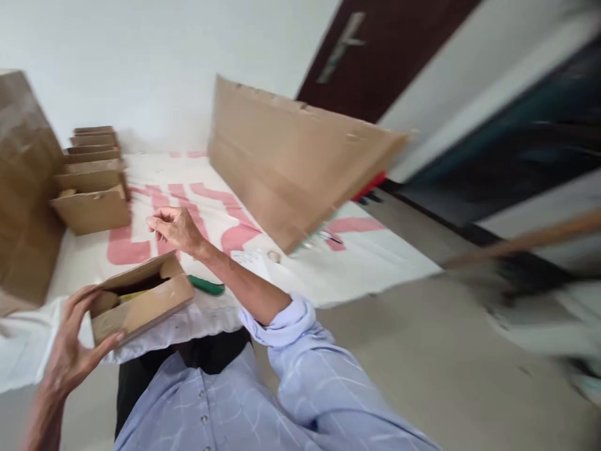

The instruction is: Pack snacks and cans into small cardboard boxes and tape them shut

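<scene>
A small cardboard box is tilted at the table's near edge, its top open. My left hand grips its left end, thumb on the near side and fingers over the far side. Inside shows something yellow, mostly hidden by the walls. Above the box's far right corner my right hand is raised, its fingers pinched together. Whatever may be between those fingertips is too small to tell. A green-handled tool lies right of the box, its other end hidden behind it.
A row of small open cardboard boxes stands at the back left, beside a large carton. A big cardboard panel rises on the right. A tape ring and paper lie on the white cloth with red print.
</scene>
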`<act>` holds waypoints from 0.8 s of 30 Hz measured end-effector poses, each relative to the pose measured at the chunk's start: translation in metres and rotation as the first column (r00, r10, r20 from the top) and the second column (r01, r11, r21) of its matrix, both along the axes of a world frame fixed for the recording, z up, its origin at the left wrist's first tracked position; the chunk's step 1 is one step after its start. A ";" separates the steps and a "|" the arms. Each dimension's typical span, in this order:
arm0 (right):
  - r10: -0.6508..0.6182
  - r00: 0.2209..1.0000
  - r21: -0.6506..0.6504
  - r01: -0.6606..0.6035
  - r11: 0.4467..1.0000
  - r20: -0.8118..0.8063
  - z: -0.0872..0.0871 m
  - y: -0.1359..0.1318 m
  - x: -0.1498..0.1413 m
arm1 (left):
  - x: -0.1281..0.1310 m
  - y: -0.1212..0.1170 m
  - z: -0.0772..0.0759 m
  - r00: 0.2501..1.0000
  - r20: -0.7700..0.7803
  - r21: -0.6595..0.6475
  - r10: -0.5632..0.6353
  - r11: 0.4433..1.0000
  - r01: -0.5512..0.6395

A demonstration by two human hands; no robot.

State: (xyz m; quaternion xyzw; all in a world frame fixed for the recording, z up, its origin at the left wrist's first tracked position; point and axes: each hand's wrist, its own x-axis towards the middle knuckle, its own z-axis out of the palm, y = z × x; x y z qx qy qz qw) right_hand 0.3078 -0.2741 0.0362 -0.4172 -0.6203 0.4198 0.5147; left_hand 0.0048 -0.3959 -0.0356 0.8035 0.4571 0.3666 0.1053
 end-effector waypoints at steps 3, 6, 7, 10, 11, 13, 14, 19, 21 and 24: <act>-0.245 0.965 0.078 0.238 0.968 0.094 -0.023 -0.017 0.066 | -0.001 0.015 -0.005 1.000 -0.003 -0.002 0.006 1.000 -0.006; -0.562 0.747 0.132 0.555 0.821 0.355 -0.055 -0.041 0.146 | 0.002 0.019 -0.006 0.999 0.013 -0.025 0.029 0.999 -0.029; -0.624 0.620 0.186 0.622 0.760 0.476 -0.065 -0.048 0.173 | 0.003 0.019 -0.006 0.999 0.018 -0.043 0.041 0.998 -0.040; -0.691 0.452 0.233 0.716 0.658 0.565 -0.087 -0.068 0.243 | 0.005 0.017 -0.004 0.997 0.041 -0.094 0.067 0.994 -0.063; -0.695 0.410 0.243 0.731 0.638 0.590 -0.094 -0.073 0.260 | 0.005 0.017 -0.003 0.996 0.050 -0.105 0.072 0.992 -0.066; -0.683 0.342 0.257 0.745 0.616 0.645 -0.107 -0.083 0.284 | 0.007 0.017 -0.002 0.994 0.071 -0.119 0.082 0.990 -0.073; -0.669 0.317 0.260 0.746 0.614 0.672 -0.114 -0.087 0.291 | 0.008 0.017 -0.001 0.993 0.080 -0.125 0.083 0.989 -0.073; -0.580 0.267 0.250 0.710 0.658 0.770 -0.150 -0.094 0.301 | 0.012 0.017 0.004 0.991 0.097 -0.132 0.087 0.989 -0.074; -0.551 0.265 0.247 0.686 0.684 0.791 -0.162 -0.094 0.300 | 0.011 0.017 0.004 0.992 0.087 -0.143 0.087 0.987 -0.074; -0.521 0.269 0.245 0.651 0.718 0.810 -0.176 -0.096 0.298 | 0.007 0.017 0.002 0.998 0.011 -0.095 0.069 0.993 -0.067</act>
